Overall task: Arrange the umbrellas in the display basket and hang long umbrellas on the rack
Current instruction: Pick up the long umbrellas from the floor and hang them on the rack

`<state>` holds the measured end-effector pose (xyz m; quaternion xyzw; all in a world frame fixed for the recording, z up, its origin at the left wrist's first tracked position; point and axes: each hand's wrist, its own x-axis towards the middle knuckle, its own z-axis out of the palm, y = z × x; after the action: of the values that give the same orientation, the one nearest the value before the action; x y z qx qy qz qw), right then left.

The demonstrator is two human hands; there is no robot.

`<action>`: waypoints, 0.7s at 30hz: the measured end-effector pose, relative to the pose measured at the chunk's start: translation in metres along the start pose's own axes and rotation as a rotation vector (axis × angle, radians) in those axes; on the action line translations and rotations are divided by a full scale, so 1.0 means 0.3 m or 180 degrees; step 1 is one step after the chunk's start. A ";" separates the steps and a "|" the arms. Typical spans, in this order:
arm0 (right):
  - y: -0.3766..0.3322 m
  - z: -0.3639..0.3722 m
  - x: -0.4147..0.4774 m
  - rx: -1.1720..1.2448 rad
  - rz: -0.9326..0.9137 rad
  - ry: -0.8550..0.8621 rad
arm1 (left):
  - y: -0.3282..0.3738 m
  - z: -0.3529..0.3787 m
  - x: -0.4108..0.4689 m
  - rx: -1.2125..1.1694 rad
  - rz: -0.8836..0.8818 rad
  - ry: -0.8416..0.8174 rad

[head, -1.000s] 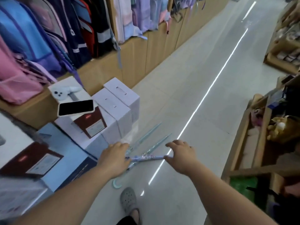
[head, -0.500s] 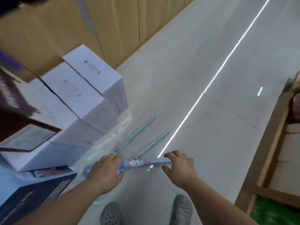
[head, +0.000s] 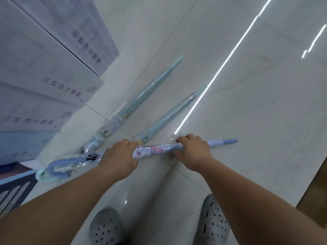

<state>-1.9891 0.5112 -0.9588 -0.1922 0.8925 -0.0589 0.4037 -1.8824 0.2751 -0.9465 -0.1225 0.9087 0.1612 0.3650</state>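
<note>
A long lilac-blue umbrella (head: 155,149) in a clear plastic sleeve lies crosswise just above the floor, its curved handle (head: 53,167) at the left and its tip at the right. My left hand (head: 117,157) grips its shaft near the handle end. My right hand (head: 193,152) grips it further toward the tip. Two pale turquoise long umbrellas (head: 141,98) (head: 174,112) lie on the tiled floor beyond, side by side, tips pointing away to the upper right. No basket or rack is in view.
Stacked white cartons (head: 44,68) fill the left side, with a dark printed box (head: 14,190) below them. My two grey perforated clogs (head: 106,227) (head: 215,221) stand on the glossy tiles. A wooden shelf edge (head: 316,188) shows at the right.
My head has tilted down and moved closer, so the shelves and bags left the view. Both hands went from reaching to gripping the lilac-blue umbrella, which has come slightly toward me.
</note>
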 end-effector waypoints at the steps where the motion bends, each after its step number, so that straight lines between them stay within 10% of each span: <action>1: 0.009 0.031 0.030 -0.0005 -0.0032 -0.0016 | -0.006 0.030 0.025 0.0003 -0.0013 0.0000; 21: 0.083 0.051 -0.027 0.0066 -0.0695 0.0107 | -0.026 0.085 -0.023 -0.0321 -0.0182 0.0196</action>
<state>-1.9803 0.5378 -0.9699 -0.2830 0.8723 -0.1150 0.3818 -1.8589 0.2784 -0.9604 -0.1716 0.9063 0.1924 0.3347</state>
